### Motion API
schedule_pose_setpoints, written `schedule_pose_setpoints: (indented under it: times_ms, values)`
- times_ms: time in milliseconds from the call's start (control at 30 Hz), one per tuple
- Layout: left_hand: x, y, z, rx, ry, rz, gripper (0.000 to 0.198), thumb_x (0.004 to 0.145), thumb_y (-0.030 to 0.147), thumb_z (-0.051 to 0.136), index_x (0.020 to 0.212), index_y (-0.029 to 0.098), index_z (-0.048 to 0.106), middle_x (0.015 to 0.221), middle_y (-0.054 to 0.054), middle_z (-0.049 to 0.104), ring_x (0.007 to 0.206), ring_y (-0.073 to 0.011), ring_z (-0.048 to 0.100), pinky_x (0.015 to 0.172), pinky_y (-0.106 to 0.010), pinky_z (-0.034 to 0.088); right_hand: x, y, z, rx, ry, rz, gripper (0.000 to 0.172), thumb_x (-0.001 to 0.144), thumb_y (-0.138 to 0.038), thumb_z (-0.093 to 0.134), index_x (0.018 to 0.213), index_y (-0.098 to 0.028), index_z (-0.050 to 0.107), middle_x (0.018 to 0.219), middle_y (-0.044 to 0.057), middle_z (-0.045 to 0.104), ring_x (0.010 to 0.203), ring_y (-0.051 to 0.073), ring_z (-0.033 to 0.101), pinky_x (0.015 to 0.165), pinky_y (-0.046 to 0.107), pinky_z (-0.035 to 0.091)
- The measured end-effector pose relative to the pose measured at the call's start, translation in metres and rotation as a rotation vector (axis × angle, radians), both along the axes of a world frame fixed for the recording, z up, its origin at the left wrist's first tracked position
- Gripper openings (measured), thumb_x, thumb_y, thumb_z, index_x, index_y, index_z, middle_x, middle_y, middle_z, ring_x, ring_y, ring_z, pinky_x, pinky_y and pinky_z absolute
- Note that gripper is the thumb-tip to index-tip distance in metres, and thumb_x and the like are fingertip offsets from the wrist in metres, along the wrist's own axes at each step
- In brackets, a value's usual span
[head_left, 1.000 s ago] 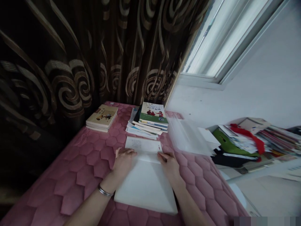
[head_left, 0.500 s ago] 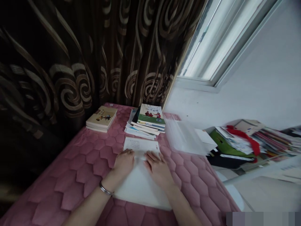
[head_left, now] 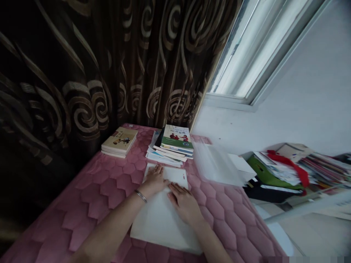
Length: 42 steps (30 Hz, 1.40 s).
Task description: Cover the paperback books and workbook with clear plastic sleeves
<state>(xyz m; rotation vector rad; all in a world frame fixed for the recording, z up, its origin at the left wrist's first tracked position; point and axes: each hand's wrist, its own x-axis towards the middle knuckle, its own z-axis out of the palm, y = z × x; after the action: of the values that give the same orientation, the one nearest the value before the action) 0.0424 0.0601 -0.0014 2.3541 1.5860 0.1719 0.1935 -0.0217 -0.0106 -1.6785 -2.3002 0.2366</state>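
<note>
A long white sheet (head_left: 161, 223) lies on the pink quilted surface in front of me. Its far end shows a small red mark near the right corner; whether that end is a book page or cover under the sheet, I cannot tell. My left hand (head_left: 155, 179) rests flat on the far left part, fingers stretched out. Lower and to the right, my right hand (head_left: 183, 199) also lies flat on the sheet with its fingers extended. The fingertips of the right hand are close to the left hand's thumb. Neither hand grasps anything.
Beyond the sheet stands a stack of books and booklets (head_left: 175, 144), with a tan stack of books (head_left: 119, 141) to its left. Clear plastic sheets (head_left: 215, 162) lie on the right. Papers and a green folder (head_left: 263, 171) fill a shelf farther right. A dark curtain (head_left: 131, 65) hangs behind.
My left hand has moved forward and right from the sheet's left edge and now lies flatter on it, covering the printed text. The right hand stays nearly in place.
</note>
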Motion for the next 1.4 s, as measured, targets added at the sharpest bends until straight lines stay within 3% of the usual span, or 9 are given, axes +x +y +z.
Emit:
schedule_pose_setpoints:
  times_ms: [267,433,533,600,700,800,933,1100,1400]
  values:
    - [-0.029,0.011,-0.005,-0.018,-0.017,0.000,0.061,0.089,0.037,0.037,0.146,0.017,0.029,0.155,-0.011,0.020,0.144,-0.0232,0.018,0.116,-0.050,0.008,0.001,0.000,-0.004,0.033,0.001,0.005,0.041,0.095,-0.033,0.038,0.131,-0.020,0.055,0.136,0.007,0.054,0.127,0.021,0.048,0.107,0.039,0.036]
    - [-0.028,0.012,-0.009,-0.010,-0.003,0.000,0.061,0.089,0.038,0.036,0.146,0.017,0.029,0.155,-0.010,0.021,0.144,-0.0223,0.017,0.116,-0.049,0.007,-0.010,0.001,0.011,-0.069,-0.074,-0.037,0.045,0.096,-0.032,0.033,0.133,-0.015,0.052,0.138,0.013,0.051,0.129,0.025,0.045,0.108,0.044,0.033]
    - [-0.027,0.014,-0.013,0.016,0.003,0.003,0.062,0.089,0.039,0.036,0.146,0.016,0.029,0.155,-0.010,0.021,0.143,-0.0232,0.019,0.116,-0.050,0.006,-0.025,0.019,0.024,-0.142,-0.107,-0.079,0.051,0.097,-0.036,0.030,0.137,-0.010,0.046,0.140,0.019,0.046,0.131,0.031,0.041,0.107,0.048,0.033]
    - [-0.028,0.016,-0.015,0.014,0.010,0.003,0.062,0.089,0.037,0.038,0.146,0.016,0.030,0.155,-0.011,0.021,0.143,-0.0249,0.019,0.116,-0.052,0.005,-0.037,0.039,0.028,-0.121,-0.080,-0.059,0.057,0.097,-0.041,0.028,0.142,-0.008,0.039,0.146,0.019,0.037,0.138,0.031,0.030,0.110,0.049,0.026]
    - [-0.029,0.016,-0.017,0.004,-0.001,-0.014,0.063,0.088,0.036,0.039,0.147,0.017,0.028,0.155,-0.011,0.022,0.144,-0.0264,0.018,0.115,-0.054,0.007,-0.052,0.069,0.025,-0.172,-0.020,0.012,0.064,0.097,-0.047,0.023,0.146,-0.006,0.027,0.152,0.017,0.025,0.143,0.027,0.017,0.113,0.048,0.019]
    - [-0.030,0.015,-0.015,0.011,-0.011,-0.009,0.061,0.089,0.036,0.035,0.147,0.017,0.028,0.155,-0.011,0.022,0.143,-0.0258,0.019,0.115,-0.054,0.008,-0.057,0.084,0.016,-0.260,-0.001,0.020,0.066,0.097,-0.050,0.018,0.147,-0.007,0.024,0.154,0.015,0.022,0.143,0.025,0.014,0.114,0.049,0.016]
    - [-0.029,0.013,-0.010,-0.008,0.014,-0.004,0.061,0.090,0.039,0.032,0.147,0.016,0.028,0.156,-0.009,0.019,0.144,-0.0236,0.017,0.115,-0.053,0.006,-0.041,0.080,0.008,-0.266,-0.051,-0.067,0.070,0.096,-0.052,0.018,0.147,-0.003,0.024,0.153,0.017,0.022,0.143,0.025,0.014,0.115,0.046,0.014]
    - [-0.027,0.012,-0.004,-0.051,0.050,0.012,0.065,0.090,0.045,0.030,0.148,0.017,0.022,0.157,-0.007,0.013,0.145,-0.0208,0.014,0.116,-0.048,0.007,-0.003,0.071,0.005,-0.262,-0.118,-0.309,0.070,0.096,-0.050,0.019,0.147,-0.003,0.024,0.154,0.017,0.022,0.143,0.025,0.016,0.114,0.043,0.015]
    - [-0.028,0.005,-0.002,0.027,0.063,0.054,0.057,0.091,0.034,0.034,0.145,0.017,0.032,0.155,-0.007,0.024,0.143,-0.0201,0.022,0.117,-0.046,0.011,0.007,0.070,-0.002,-0.273,-0.146,-0.356,0.066,0.094,-0.045,0.026,0.148,-0.006,0.022,0.156,0.012,0.017,0.144,0.023,0.013,0.115,0.044,0.010]
